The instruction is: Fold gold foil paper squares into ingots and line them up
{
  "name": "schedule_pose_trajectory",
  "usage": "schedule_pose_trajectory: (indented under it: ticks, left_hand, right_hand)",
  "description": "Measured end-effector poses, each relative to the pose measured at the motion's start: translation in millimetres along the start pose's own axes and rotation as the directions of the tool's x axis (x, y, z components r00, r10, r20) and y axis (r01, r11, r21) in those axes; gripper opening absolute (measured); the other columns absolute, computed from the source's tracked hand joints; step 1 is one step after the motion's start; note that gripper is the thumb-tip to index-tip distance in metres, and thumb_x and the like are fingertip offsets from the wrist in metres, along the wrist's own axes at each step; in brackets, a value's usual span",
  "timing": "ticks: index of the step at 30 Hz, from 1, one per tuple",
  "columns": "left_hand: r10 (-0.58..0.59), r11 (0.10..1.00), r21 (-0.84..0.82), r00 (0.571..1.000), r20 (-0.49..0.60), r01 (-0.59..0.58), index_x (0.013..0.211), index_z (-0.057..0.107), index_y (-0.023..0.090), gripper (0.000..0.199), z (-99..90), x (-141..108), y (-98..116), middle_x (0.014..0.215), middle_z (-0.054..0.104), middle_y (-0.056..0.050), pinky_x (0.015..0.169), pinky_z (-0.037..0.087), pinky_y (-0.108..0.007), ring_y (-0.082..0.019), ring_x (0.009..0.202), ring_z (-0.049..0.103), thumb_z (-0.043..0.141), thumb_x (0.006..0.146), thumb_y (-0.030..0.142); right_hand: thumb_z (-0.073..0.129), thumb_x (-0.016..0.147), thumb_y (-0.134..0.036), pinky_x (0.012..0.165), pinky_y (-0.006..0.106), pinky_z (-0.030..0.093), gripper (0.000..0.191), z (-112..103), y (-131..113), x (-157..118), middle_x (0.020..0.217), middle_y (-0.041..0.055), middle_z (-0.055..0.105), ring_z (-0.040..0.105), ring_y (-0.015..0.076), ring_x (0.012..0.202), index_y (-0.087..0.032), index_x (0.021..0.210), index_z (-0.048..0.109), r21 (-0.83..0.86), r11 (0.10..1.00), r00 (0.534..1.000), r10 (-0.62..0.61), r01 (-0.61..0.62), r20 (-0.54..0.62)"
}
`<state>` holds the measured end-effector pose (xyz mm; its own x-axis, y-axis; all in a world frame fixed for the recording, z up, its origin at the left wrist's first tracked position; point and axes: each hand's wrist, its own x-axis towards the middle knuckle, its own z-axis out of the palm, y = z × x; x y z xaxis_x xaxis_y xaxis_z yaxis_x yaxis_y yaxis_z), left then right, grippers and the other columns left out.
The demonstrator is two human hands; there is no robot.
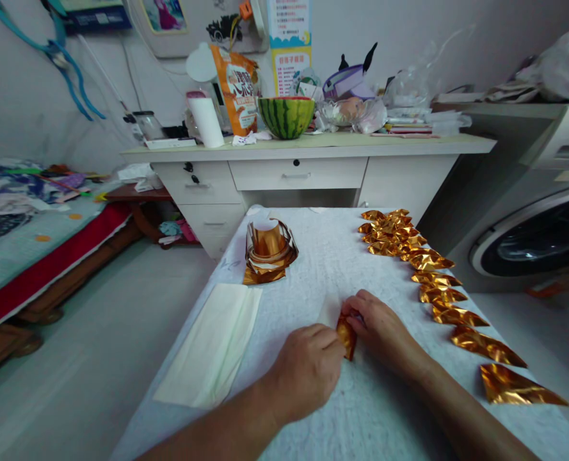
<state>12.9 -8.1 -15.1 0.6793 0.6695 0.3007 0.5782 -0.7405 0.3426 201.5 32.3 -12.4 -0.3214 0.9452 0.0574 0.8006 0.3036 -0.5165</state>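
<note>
Between my two hands, low over the cloth-covered table, is a small piece of gold foil paper [347, 337]. My left hand [308, 365] pinches its left side, fingers curled. On its upper right edge, the fingers of my right hand [377, 326] are closed. A pale translucent strip shows just behind the foil; I cannot tell whether it is joined to it. Beyond my left hand stands a loose roll of gold foil strips [269, 246]. A stack of cream paper sheets [212, 346] lies to the left. Folded gold foil pieces [440, 293] form a row along the right side.
The table [313, 256] has a white cloth. Behind it is a white desk [296, 173] bearing a cut watermelon [287, 116], an orange snack bag [236, 89] and a paper roll [206, 121]. A washing machine [534, 211] stands right, a bed [39, 256] left.
</note>
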Motion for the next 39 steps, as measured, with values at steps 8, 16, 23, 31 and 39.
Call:
schedule_pose_trajectory:
  ticks: [8,16,23,31,39]
  left_hand:
    - [-0.237,0.931,-0.299,0.969,-0.064,0.208,0.078,0.061,0.018,0.012,-2.3,3,-4,0.093,0.057,-0.004,0.081,0.048,-0.034,-0.019,0.092,0.054,0.057,0.08,0.007]
    - [-0.285,0.912,-0.319,0.958,-0.043,0.257,0.076,0.06,0.018,0.011,-1.3,2,-5,0.094,0.055,-0.003,0.083,0.046,-0.036,-0.019,0.094,0.052,0.061,0.078,0.007]
    - [-0.336,0.899,-0.313,0.941,-0.042,0.307,0.071,0.058,0.018,0.013,-1.2,3,-5,0.09,0.054,-0.002,0.081,0.046,-0.035,-0.018,0.09,0.052,0.064,0.075,0.007]
    - [-0.368,0.877,-0.346,0.929,-0.037,0.334,0.071,0.059,0.019,0.015,-3.5,3,-5,0.091,0.054,-0.002,0.082,0.047,-0.037,-0.021,0.092,0.053,0.07,0.07,0.01]
    - [-0.367,0.881,-0.335,0.93,-0.036,0.335,0.072,0.062,0.019,0.013,-3.5,1,-4,0.09,0.055,-0.002,0.083,0.046,-0.035,-0.019,0.092,0.052,0.061,0.08,0.009]
  right_hand:
    - [0.048,0.07,0.004,0.075,0.027,0.041,0.031,-20,-6,-7,0.083,0.0013,0.061,0.055,0.0172,0.084,-0.021,0.078,0.063,0.166,0.973,0.973,-0.186,0.162,0.14]
    - [0.065,0.077,-0.011,0.083,0.033,0.041,0.013,-29,-10,-13,0.091,0.0014,0.059,0.053,0.0194,0.091,-0.023,0.083,0.063,0.236,0.952,0.937,-0.253,0.196,0.24]
    - [0.062,0.085,-0.016,0.084,0.034,0.04,0.012,-19,-11,-9,0.088,0.0007,0.061,0.054,0.0189,0.091,-0.023,0.077,0.067,0.236,0.962,0.953,-0.194,0.138,0.232]
    - [0.06,0.088,-0.019,0.081,0.034,0.039,0.015,-15,-11,-11,0.085,0.0013,0.062,0.054,0.0192,0.089,-0.024,0.076,0.068,0.18,0.971,0.959,-0.195,0.158,0.205]
    - [0.062,0.084,-0.014,0.076,0.032,0.037,0.012,-11,-15,-10,0.081,0.0015,0.06,0.051,0.0181,0.082,-0.02,0.074,0.063,0.134,0.986,0.976,-0.126,0.103,0.175]
